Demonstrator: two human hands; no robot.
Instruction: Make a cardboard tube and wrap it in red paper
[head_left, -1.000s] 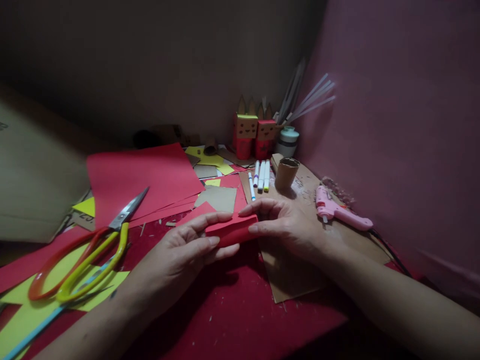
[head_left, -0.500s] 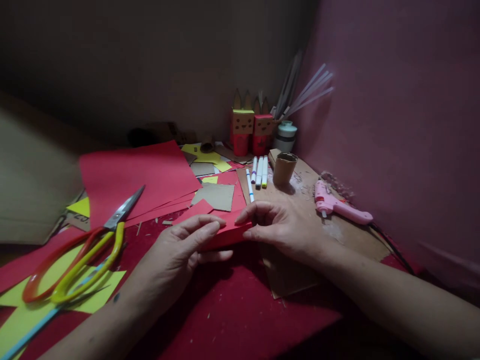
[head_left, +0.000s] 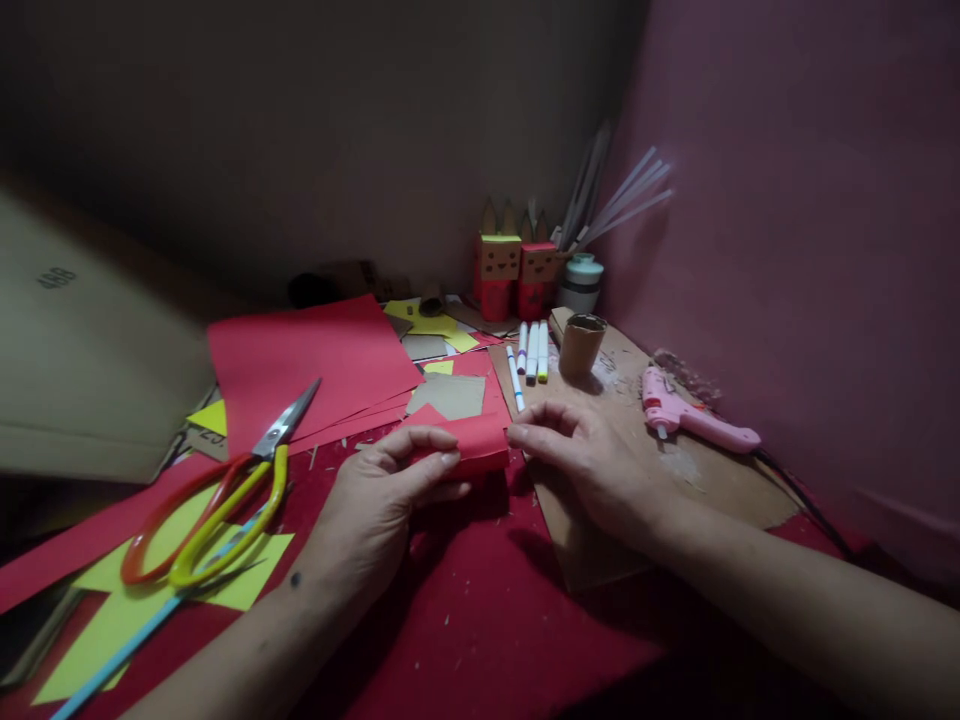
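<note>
A small folded piece of red paper [head_left: 484, 440] is held above the table, its crease running along the near side. My left hand [head_left: 382, 495] pinches its left end between thumb and fingers. At the right end, the thumb and index finger of my right hand [head_left: 600, 465] close on the paper's edge; the other fingers are partly hidden behind. Just beyond the paper lies a grey cardboard piece [head_left: 448, 395]. A white marker with a blue band [head_left: 515, 378] lies close to my right fingertips.
Scissors with red and yellow handles [head_left: 225, 510] lie at left on yellow paper [head_left: 101, 625]. Large red sheets [head_left: 315, 350] are behind. A cardboard tube [head_left: 582, 348], several markers [head_left: 532, 352] and a pink glue gun [head_left: 694, 415] rest on cardboard. Two animal-faced boxes [head_left: 517, 265] stand at the back.
My right hand's fingers have slid right to the paper's edge, baring more of its top face. The whole view has shifted, so things appear farther right.
</note>
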